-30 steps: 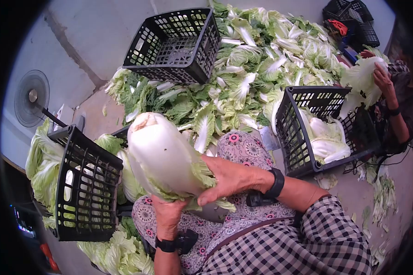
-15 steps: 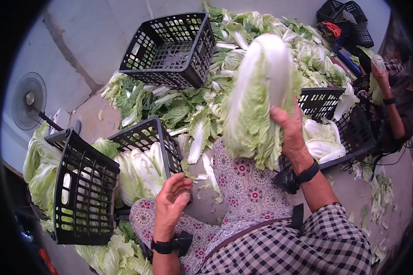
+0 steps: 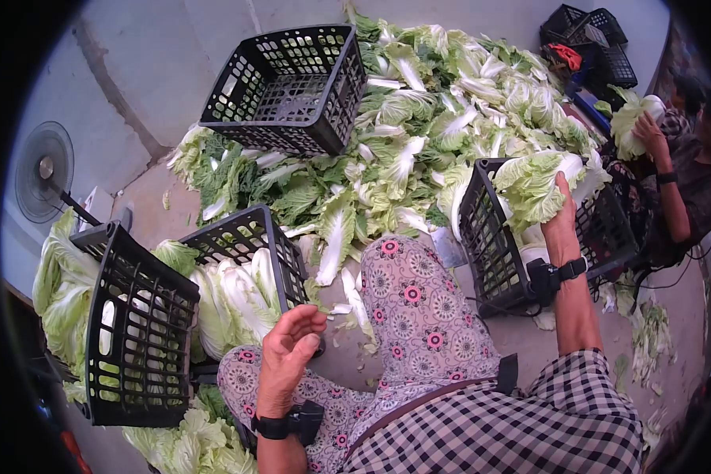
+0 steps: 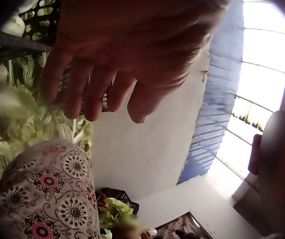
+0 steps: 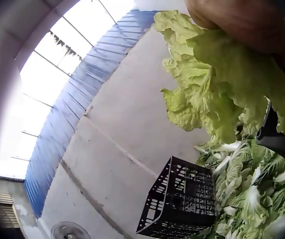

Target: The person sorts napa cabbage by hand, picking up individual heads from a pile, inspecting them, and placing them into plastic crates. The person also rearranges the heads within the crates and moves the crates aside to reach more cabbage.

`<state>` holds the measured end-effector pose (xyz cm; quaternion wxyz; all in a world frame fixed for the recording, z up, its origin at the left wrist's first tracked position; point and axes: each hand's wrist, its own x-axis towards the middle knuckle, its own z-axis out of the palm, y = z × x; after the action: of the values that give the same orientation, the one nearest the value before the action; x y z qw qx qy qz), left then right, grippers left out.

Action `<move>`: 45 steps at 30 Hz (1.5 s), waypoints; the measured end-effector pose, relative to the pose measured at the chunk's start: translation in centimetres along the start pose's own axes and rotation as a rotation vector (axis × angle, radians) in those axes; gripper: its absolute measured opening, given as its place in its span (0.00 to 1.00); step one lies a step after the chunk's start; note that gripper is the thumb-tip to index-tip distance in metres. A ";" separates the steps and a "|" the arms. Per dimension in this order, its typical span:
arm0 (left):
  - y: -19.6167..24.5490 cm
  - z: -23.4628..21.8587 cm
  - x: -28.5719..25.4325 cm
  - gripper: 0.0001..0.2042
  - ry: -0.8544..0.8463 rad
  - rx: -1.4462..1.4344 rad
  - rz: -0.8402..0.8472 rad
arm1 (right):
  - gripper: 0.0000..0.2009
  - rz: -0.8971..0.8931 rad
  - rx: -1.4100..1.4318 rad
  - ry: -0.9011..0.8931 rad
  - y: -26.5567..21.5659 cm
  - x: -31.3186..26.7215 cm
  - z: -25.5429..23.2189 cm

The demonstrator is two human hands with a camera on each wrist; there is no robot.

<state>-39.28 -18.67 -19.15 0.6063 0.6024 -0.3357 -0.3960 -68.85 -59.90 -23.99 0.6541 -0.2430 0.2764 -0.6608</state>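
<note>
At the right, my right hand point(image 3: 562, 220) grips a napa cabbage point(image 3: 529, 193) by its leafy end, over the right black crate point(image 3: 494, 272). The cabbage's pale green, frilly leaves point(image 5: 207, 84) hang beneath the hand in the right wrist view. Other white-stemmed cabbage lies lower in that crate, partly hidden. Held above my lap, my left hand point(image 3: 288, 355) has loosely bent fingers and nothing in them. Nearest to it is the left crate point(image 3: 284, 265), packed with napa cabbages point(image 3: 241, 292). The left wrist view shows the same hand with its fingers spread point(image 4: 97, 89).
A large heap of loose cabbage leaves point(image 3: 450, 118) covers the floor ahead, with a black crate point(image 3: 284, 95) on it. Another person point(image 3: 687, 182) sits at the right holding a cabbage. A fan point(image 3: 43, 170) stands at the far left. Cut leaf pieces point(image 3: 355, 304) lie near my knees.
Both hands held the cabbage at first; my left hand has let go and stayed over my lap. My right hand has carried the cabbage rightward to the right crate.
</note>
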 end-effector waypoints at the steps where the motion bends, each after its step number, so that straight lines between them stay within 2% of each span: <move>1: -0.1 -0.1 0.0 0.24 -0.001 -0.006 0.004 | 0.23 -0.005 -0.030 0.020 0.2 1.0 -0.8; 5: -0.1 -0.2 0.0 0.23 -0.015 -0.003 -0.009 | 0.21 0.120 -0.169 -0.065 1.1 2.9 -2.1; 8: -0.2 -0.3 -0.1 0.23 -0.019 -0.007 -0.022 | 0.19 0.252 -0.344 0.003 3.8 5.1 -4.4; 9: -0.1 -0.3 -0.2 0.23 -0.017 -0.009 -0.025 | 0.17 0.315 -0.410 0.077 5.2 6.6 -5.9; 12: 0.0 -0.4 -0.4 0.23 -0.017 -0.004 -0.037 | 0.16 0.558 -0.304 -0.006 7.4 8.5 -9.1; 16: -0.1 -0.5 -0.3 0.23 -0.010 0.018 -0.053 | 0.14 0.408 -0.349 0.066 7.1 8.1 -8.8; 17: 0.0 -0.4 -0.2 0.23 -0.015 0.019 -0.061 | 0.12 0.344 -0.266 0.139 6.8 7.5 -8.0; 20: 0.0 -0.4 -0.2 0.23 -0.016 0.023 -0.085 | 0.13 0.138 -0.377 0.155 6.7 6.9 -7.6; 21: -0.1 -0.4 -0.2 0.23 -0.014 0.022 -0.089 | 0.16 0.132 -0.481 0.178 6.5 7.0 -7.6; 24: -0.2 -0.4 -0.1 0.23 -0.016 0.016 -0.098 | 0.16 0.124 -0.747 -0.006 7.0 7.0 -7.7; 27: 0.0 -0.3 0.0 0.22 -0.012 0.020 -0.092 | 0.25 -0.141 -0.978 0.019 6.0 8.0 -8.1; 28: 0.0 -0.3 -0.1 0.22 -0.012 0.024 -0.089 | 0.28 -0.230 -1.052 0.028 5.4 6.9 -6.7; 29: 0.0 -0.3 -0.1 0.22 -0.010 0.025 -0.091 | 0.25 -0.328 -1.018 0.096 4.6 5.8 -5.3; 32: -0.2 -0.4 0.0 0.21 -0.017 0.034 -0.096 | 0.20 -0.463 -0.805 0.011 3.4 4.6 -2.0; 35: -0.2 -0.3 0.1 0.21 -0.025 0.047 -0.090 | 0.15 -0.336 -0.601 -0.162 1.7 0.3 3.4; 38: -0.3 -0.3 0.0 0.21 -0.022 0.039 -0.071 | 0.13 -0.150 -0.660 -0.437 0.9 -4.1 8.2; 42: 0.0 -0.3 -0.4 0.21 -0.007 0.019 -0.063 | 0.12 0.035 -0.695 -0.945 2.0 -10.6 12.6; 45: 0.2 -0.4 -0.6 0.21 0.007 0.011 -0.060 | 0.12 0.250 -0.781 -1.112 3.7 -13.8 14.2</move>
<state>-39.19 -18.00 -18.94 0.5919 0.6171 -0.3174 -0.4101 -56.08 -46.75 -15.61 0.6347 -0.7298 0.1435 -0.2096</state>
